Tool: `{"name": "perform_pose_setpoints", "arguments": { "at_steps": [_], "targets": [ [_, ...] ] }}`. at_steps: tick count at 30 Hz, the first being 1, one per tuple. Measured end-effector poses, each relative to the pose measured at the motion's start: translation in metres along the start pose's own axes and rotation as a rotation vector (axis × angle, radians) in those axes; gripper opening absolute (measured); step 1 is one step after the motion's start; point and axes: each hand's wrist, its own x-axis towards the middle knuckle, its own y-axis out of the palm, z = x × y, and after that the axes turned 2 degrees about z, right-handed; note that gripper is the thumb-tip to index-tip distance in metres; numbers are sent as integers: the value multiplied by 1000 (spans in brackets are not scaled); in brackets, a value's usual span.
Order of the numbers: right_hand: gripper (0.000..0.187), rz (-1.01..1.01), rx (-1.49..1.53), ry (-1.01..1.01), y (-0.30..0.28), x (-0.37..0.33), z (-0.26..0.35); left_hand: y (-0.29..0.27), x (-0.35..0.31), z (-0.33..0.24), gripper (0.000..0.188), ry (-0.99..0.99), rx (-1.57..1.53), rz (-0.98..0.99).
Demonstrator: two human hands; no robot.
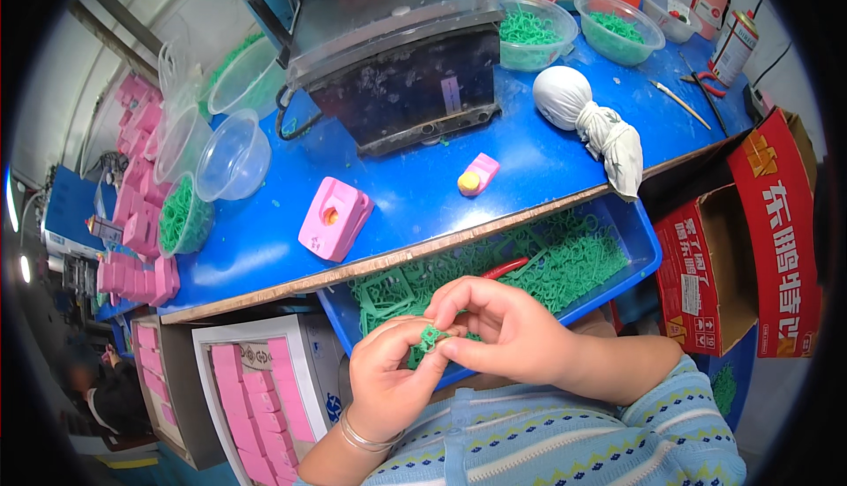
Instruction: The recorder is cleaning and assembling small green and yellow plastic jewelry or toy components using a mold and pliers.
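Note:
My left hand and my right hand meet in front of my body, both closed. Between their fingertips is a small green openwork piece, pinched from both sides. Fingers hide part of it, and its exact kind is unclear. Just beyond my hands, below the table edge, sits a blue tub full of green thin scraps and frames. A red-handled tool lies on these scraps; its working end is not visible.
On the blue table are a pink block mold, a smaller pink piece with a yellow knob, a dark machine and a knotted white cloth bundle. Clear bowls stand around. A red carton is at right.

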Motion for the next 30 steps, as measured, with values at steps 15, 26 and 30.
{"name": "perform_pose_setpoints", "arguments": {
  "at_steps": [15,26,30],
  "targets": [
    [8,-528,-657,-783,-69,13,98,-21,10,3,14,212,543,-160],
    [25,-1161,-1880,-422,-213,32,228,-58,85,12,53,91,1024,-244],
    [12,-661,-1886,-1149,-138,51,175,-46,74,10,47,-47,302,-151]
  ]
}}
